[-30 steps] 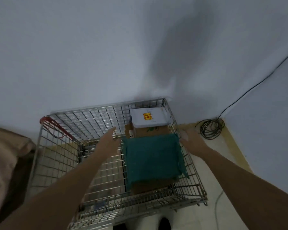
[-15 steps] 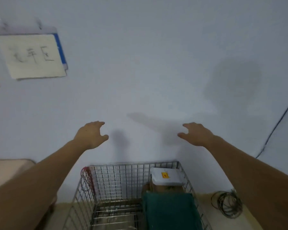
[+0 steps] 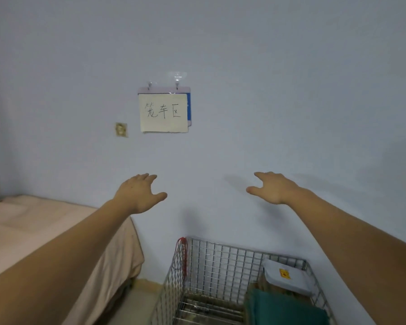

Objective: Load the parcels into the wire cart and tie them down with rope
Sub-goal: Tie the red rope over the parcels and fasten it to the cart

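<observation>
The wire cart [image 3: 211,261] stands against the wall at the bottom right. A red rope [image 3: 184,254] hangs on its left corner. Inside, on the right side, lie a white parcel with a yellow label [image 3: 288,276], a brown cardboard box [image 3: 280,289] partly hidden under it, and a teal parcel [image 3: 288,310] nearest me. My left hand [image 3: 140,193] and my right hand [image 3: 273,187] are stretched out in front of the wall, well above the cart, fingers apart and holding nothing.
A bed with a beige cover [image 3: 45,231] fills the left side, close to the cart. On the wall hang a handwritten paper sign [image 3: 163,113] and a small yellowish plate [image 3: 121,129]. A strip of floor [image 3: 141,303] lies between bed and cart.
The view has swung up from the cart to the wall. Both hands rose from beside the teal parcel into the air, empty. The sign has come to the centre.
</observation>
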Tool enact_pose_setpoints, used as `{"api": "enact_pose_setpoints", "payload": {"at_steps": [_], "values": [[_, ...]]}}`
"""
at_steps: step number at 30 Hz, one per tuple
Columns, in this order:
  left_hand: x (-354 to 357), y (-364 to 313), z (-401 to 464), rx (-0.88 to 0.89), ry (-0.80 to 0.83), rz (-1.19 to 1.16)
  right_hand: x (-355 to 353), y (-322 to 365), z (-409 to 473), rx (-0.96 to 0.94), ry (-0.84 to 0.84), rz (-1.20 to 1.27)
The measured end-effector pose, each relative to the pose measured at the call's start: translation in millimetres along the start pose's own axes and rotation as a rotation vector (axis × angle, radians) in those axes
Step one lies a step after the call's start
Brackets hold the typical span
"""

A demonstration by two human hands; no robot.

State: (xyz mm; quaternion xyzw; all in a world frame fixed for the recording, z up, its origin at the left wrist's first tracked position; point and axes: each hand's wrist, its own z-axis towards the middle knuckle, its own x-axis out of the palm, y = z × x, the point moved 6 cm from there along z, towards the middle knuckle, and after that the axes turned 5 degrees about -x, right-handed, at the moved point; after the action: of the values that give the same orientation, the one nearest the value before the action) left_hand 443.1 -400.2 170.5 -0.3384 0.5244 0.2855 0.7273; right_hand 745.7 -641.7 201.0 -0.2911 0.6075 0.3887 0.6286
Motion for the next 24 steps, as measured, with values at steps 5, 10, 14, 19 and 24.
{"api": "enact_pose_setpoints", "payload": {"at_steps": [5, 10, 14, 19, 24], "values": [[-25, 59, -3, 0.025, -0.028, 0.003, 5, 65, 2, 0.015, -0.019, 0.026], [-28, 115, -2, 0.069, -0.034, -0.023, 33, 122, 5, 0.037, -0.029, 0.045], [-6, 144, 4, 0.095, 0.021, -0.041, 57, 150, 11, 0.060, 0.007, 0.049], [22, 163, 35, 0.113, 0.064, -0.068, 72, 165, 31, 0.089, 0.033, 0.035], [52, 171, 78, 0.135, 0.084, -0.086, 93, 167, 71, 0.109, 0.052, 0.025]]}}
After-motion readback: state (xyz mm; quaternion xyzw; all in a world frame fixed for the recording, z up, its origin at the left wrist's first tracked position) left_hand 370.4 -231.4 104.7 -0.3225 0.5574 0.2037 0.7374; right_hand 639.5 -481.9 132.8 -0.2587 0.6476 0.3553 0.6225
